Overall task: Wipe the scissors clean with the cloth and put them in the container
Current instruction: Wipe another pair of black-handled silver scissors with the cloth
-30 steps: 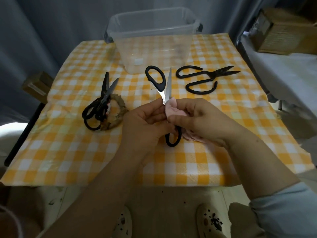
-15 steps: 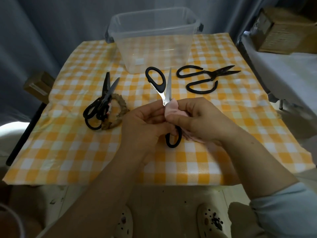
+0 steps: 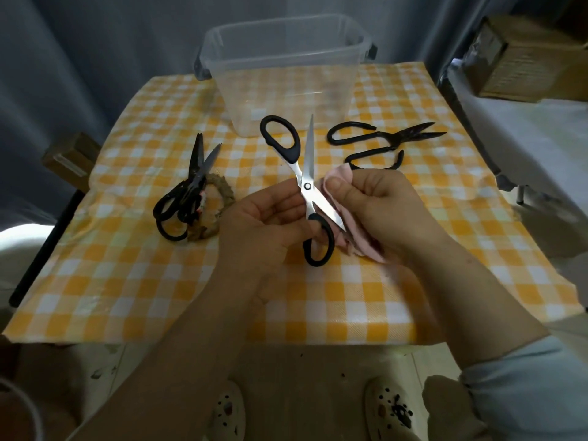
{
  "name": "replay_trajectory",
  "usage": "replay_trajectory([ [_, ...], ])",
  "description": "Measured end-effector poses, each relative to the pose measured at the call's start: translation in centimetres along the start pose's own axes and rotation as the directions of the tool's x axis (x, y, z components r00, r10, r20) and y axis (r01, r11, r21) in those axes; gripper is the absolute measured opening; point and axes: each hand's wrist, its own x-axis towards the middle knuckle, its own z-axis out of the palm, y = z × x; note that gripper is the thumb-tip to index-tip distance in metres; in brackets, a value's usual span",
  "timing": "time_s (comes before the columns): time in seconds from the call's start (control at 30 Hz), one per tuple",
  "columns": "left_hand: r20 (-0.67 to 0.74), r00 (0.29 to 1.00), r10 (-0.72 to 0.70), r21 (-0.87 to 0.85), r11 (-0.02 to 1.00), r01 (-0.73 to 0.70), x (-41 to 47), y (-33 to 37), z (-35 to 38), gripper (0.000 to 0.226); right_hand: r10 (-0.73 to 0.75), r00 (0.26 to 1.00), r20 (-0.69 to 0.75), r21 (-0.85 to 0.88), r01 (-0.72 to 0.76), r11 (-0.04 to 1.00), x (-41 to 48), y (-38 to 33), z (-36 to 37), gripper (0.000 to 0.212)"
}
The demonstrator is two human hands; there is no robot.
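Over the middle of the checked table, my left hand (image 3: 270, 224) pinches a pair of black-handled steel scissors (image 3: 307, 186) near the pivot. The scissors stand spread wide open, one blade pointing up toward the container and the other lying across the cloth. My right hand (image 3: 381, 208) grips a crumpled pink cloth (image 3: 340, 224) just right of the blades, thumb on top of it. A clear plastic container (image 3: 286, 71) with dark side latches sits at the table's far edge; I see nothing inside it.
Black scissors (image 3: 187, 192) lie at the left on a braided ring (image 3: 219, 214). All-black shears (image 3: 378, 144) lie at the right, behind my right hand. A yellow-and-white checked tablecloth (image 3: 127, 281) covers the table. A wicker box (image 3: 521, 58) stands on a white surface at far right.
My right hand has drawn the cloth off the upper blade and moved to the right. The pivot and lower blade, hidden before, now show. The left hand keeps its hold.
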Motion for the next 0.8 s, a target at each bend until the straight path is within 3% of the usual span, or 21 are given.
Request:
replay_trajectory([
  [0.1,-0.01,1.0,0.007,0.008,1.0,-0.007,0.1,-0.1,-0.1,0.05,-0.009,0.995,0.098,-0.069,0.016,0.998,-0.3,-0.5,-0.7,0.021],
  [0.23,-0.032,0.999,0.019,0.059,0.998,-0.017,0.1,0.0,-0.2,0.051,-0.061,0.997,0.046,-0.126,0.067,0.99,-0.5,-0.8,-0.6,0.007],
  [0.4,-0.046,0.999,0.024,0.066,0.998,-0.021,0.1,0.0,-0.4,0.056,-0.078,0.997,0.007,-0.069,0.078,0.995,-0.6,-1.1,-0.9,0.011],
  [0.57,-0.004,1.0,0.0,-0.008,1.0,0.0,0.0,-0.2,0.2,0.024,-0.087,0.996,0.029,-0.102,0.09,0.991,-0.5,-1.0,-0.5,0.014],
  [0.7,-0.024,1.0,0.011,0.052,0.999,-0.009,0.1,-0.5,0.0,0.019,-0.077,0.996,0.041,-0.108,0.081,0.991,-0.5,-1.0,-0.5,0.014],
  [0.8,-0.061,0.998,0.014,0.089,0.996,-0.008,0.0,-0.6,-0.1,0.019,-0.035,0.999,-0.036,-0.091,0.032,0.995,-0.6,-1.4,-0.7,0.01],
])
